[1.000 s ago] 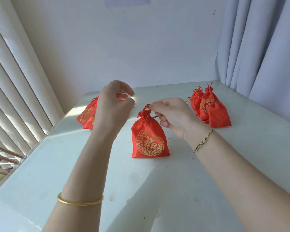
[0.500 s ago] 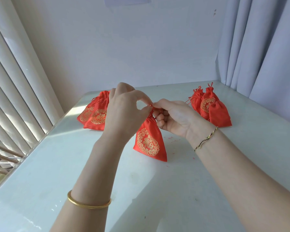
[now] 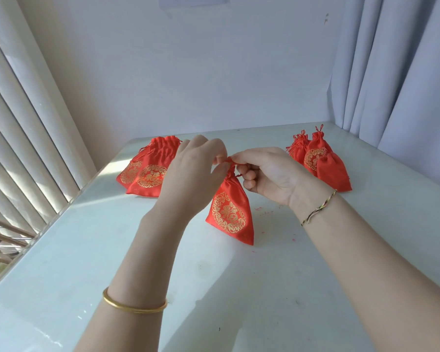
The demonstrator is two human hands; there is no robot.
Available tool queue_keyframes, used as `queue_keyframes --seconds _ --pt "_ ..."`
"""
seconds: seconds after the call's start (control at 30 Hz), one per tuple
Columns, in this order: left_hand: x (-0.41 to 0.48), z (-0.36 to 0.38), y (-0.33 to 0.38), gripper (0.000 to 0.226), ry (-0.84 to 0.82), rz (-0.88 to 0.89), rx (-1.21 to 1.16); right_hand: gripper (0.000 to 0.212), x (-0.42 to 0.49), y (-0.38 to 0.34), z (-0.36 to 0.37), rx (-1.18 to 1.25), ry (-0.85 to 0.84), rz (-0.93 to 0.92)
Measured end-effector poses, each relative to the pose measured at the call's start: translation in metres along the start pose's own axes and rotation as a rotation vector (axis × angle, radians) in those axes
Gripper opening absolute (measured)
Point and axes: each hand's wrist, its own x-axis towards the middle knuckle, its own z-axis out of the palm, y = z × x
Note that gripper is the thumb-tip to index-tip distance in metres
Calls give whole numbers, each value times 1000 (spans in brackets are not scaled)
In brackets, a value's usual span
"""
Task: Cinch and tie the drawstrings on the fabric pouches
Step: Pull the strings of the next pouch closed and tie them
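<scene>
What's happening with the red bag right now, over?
Left hand and right hand both pinch the drawstring atop the middle pouch. Pouch neck cinched, bottom resting on the table. Nothing in the way.

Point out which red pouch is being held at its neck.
The middle pouch, pinched at its top by the left hand and right hand; the piles either side lie untouched.

Centre pouch (image 3: 229, 212): red satin with a gold round emblem, neck gathered tight, tilted, bottom edge on the surface.
Drawstring (image 3: 231, 161): thin red cord at its neck.
Left pile (image 3: 148, 174): red pouches lying flat, mouths open.
Right group (image 3: 320, 161): red pouches cinched, cords knotted on top.
</scene>
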Motion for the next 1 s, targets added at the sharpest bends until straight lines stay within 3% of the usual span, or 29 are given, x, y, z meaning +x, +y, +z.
queue_keyframes --seconds 0.17,0.27,0.47,0.57,0.63,0.73,0.8,1.0 --pt "0 3 -1 16 -22 -246 -340 25 3 -3 -15 -3 73 -96" --pt "-2 4 0 26 -61 -222 -343 32 3 -2 -17 -69 85 -157" --pt "-1 3 5 20 -170 -241 -455 30 9 4 -20 -300 215 -281" --pt "-2 7 12 15 -173 -402 -688 16 6 10 -25 -369 223 -239" --pt "-2 10 15 16 -144 -499 -835 19 -5 10 -30 -326 185 -155" --pt "0 19 24 23 -106 -595 -990 43 -32 16 -38 -641 165 -122" --pt "5 30 38 25 -112 -625 -1070 49 -48 28 -43 -871 163 -95" --pt "21 67 101 18 -207 -664 -1260 24 -59 35 -96 -943 327 -201"
